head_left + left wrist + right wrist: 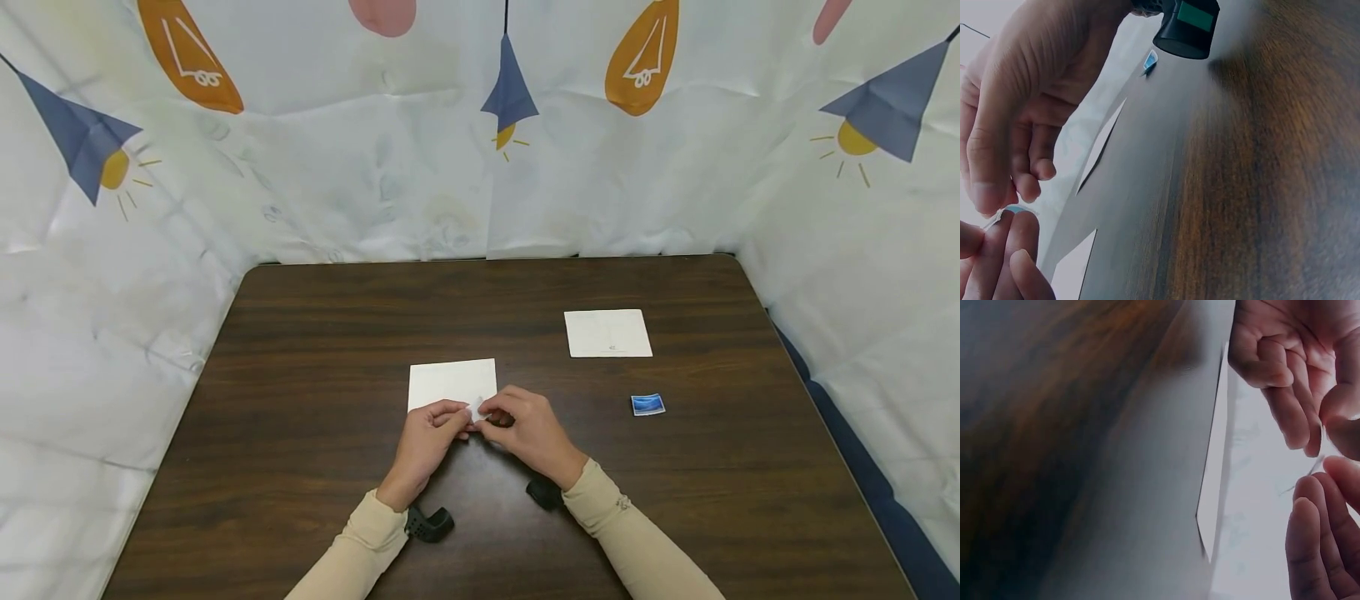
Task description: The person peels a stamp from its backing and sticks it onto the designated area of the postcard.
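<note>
Over the near edge of a white card (450, 381), both hands meet at a small white piece of paper (476, 408). My left hand (427, 442) pinches it between thumb and fingers. From the other side, the fingertips and thumb of my right hand (534, 433) pinch its edge. In the left wrist view the paper (1017, 208) shows a bluish face at the fingertips. The right wrist view catches only a thin edge of it, with fingers hiding the rest.
A second white card (609, 334) with a small mark lies farther back to the right on the dark wooden table (315, 333). Nearer sits a small blue picture piece (648, 405). A patterned white curtain (420, 175) hangs behind and beside the table.
</note>
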Demonstrator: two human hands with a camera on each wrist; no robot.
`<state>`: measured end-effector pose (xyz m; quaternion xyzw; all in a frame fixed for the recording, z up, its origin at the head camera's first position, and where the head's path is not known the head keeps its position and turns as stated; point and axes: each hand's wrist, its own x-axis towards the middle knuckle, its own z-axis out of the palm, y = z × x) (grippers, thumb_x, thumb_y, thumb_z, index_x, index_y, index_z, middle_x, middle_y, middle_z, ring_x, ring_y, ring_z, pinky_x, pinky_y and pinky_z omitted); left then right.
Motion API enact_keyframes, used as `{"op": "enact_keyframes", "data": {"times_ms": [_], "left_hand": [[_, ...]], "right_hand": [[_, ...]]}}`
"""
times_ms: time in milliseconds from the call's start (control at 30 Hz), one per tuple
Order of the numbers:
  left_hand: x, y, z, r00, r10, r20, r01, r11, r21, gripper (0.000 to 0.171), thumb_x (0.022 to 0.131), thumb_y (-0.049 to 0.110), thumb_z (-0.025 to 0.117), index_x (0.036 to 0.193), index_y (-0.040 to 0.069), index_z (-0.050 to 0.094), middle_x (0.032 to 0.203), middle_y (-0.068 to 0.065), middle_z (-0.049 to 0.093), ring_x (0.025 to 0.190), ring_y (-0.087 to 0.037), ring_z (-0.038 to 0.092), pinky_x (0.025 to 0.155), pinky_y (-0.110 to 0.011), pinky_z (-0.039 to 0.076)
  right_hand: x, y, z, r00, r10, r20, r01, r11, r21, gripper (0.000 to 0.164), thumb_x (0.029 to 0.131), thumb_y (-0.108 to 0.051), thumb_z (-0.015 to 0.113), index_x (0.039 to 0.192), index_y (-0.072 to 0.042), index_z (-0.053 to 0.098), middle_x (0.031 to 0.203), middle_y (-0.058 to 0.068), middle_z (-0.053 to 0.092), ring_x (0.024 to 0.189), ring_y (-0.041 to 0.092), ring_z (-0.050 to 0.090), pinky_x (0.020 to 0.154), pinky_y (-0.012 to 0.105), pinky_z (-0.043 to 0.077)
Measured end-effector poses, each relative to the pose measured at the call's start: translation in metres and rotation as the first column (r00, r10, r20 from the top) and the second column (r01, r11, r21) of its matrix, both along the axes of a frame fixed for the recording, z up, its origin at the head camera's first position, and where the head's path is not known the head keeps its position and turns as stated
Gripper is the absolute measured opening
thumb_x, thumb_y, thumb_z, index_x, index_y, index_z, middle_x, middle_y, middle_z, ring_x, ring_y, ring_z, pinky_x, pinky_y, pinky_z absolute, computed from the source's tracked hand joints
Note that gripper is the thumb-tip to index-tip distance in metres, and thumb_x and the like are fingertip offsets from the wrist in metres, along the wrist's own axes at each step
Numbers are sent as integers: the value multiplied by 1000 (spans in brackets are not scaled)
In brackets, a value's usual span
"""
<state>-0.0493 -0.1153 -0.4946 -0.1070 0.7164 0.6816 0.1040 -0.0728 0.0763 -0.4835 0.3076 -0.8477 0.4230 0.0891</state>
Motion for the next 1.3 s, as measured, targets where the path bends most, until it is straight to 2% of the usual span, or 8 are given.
{"op": "enact_keyframes", "data": {"times_ms": [333,567,767,933,1300], "left_hand": [[1,1,0,1000,-5,22,5,1000,-15,19,98,19,72,104,1,77,87,-3,81,76,-10,74,72,-23,60],[1,2,1,1000,-6,11,6,1000,-11,18,98,17,71,104,1,77,91,-9,81,77,-13,74,72,-23,61],[1,2,2,1000,-11,9,11,1000,7,16,98,14,71,105,0,77,93,-11,81,80,-13,75,73,-23,61],[1,2,2,1000,-12,-2,12,1000,-10,16,98,13,70,105,0,76,92,-12,81,81,-11,76,73,-23,62],[0,2,2,1000,-16,-8,16,1000,-11,15,98,11,69,105,-1,76,92,-15,81,80,-10,75,73,-23,61]], "right_hand": [[0,-1,-1,999,7,41,-7,1000,-20,20,82,-19,89,95,-10,76,83,1,71,73,11,67,68,19,58],[0,-1,-1,996,-1,89,3,1000,-25,15,84,-15,86,95,-11,77,84,2,73,72,12,69,67,23,59],[-1,0,1,991,6,131,0,999,-43,11,87,-14,83,96,-12,78,85,-1,74,73,5,68,67,25,60],[-2,2,1,989,-3,149,7,1000,-28,8,90,-13,80,98,-13,78,87,-2,75,73,1,66,67,24,60],[-5,6,2,985,-33,168,39,999,-33,8,92,-8,76,99,-12,79,88,1,78,75,5,71,68,19,59]]}}
